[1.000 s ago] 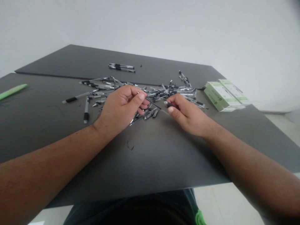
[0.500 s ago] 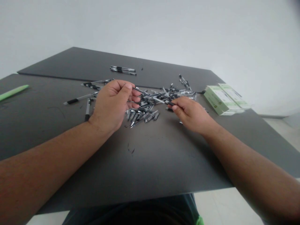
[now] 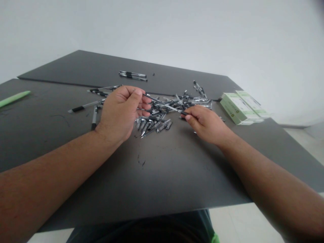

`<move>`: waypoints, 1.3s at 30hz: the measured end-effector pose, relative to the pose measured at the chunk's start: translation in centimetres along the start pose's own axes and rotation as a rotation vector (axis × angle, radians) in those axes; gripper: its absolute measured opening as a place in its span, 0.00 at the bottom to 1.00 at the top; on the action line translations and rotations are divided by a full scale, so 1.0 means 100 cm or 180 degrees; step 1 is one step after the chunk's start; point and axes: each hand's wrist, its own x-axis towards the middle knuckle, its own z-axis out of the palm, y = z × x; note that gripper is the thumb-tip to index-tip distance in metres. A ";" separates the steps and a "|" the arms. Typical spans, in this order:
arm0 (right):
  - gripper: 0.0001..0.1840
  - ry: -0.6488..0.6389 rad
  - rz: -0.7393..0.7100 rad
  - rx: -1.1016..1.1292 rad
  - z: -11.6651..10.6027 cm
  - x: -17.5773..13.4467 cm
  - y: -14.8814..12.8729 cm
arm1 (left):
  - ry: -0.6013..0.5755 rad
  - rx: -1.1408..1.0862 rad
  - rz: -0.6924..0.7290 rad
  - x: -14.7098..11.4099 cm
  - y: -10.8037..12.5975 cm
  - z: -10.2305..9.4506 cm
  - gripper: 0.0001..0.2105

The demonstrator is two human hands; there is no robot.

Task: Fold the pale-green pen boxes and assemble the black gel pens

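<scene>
Set a clock over the table (image 3: 162, 182), with its centre on the heap of pen parts (image 3: 154, 123) and your lap at six o'clock. Your left hand (image 3: 118, 114) is at nine, in front of the heap's edge, its thumb and forefinger pinching one end of a slim dark rod (image 3: 157, 100); the remaining fingers are loosely curled below. The rod slants over the heap from about eleven o'clock down toward two, its lower length paler and clear.

Your right hand (image 3: 207, 123) is between three and four, thumb and forefinger pinching a black grip piece (image 3: 183, 113). The rod's clear end meets this piece; whether it sits inside or only touches, you cannot tell from here.

Just past nine, a pen with a black grip (image 3: 86, 106) lies beyond your left wrist, and a second pen (image 3: 94, 116) is partly hidden behind it. Much farther out at nine is a green tapered object (image 3: 15, 98). Between ten and eleven, a small row of pens (image 3: 133, 75) lies on the far tabletop (image 3: 88, 69). A few loose parts (image 3: 199, 89) lie toward two. At three, well beyond the heap, are green-and-white boxes (image 3: 233, 111), side by side. Dark marks (image 3: 141, 161) show on the surface at seven.
</scene>
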 end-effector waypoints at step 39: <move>0.15 -0.0030 -0.0114 0.0039 0.001 -0.001 -0.001 | -0.0093 0.0257 0.0147 0.002 -0.005 -0.002 0.12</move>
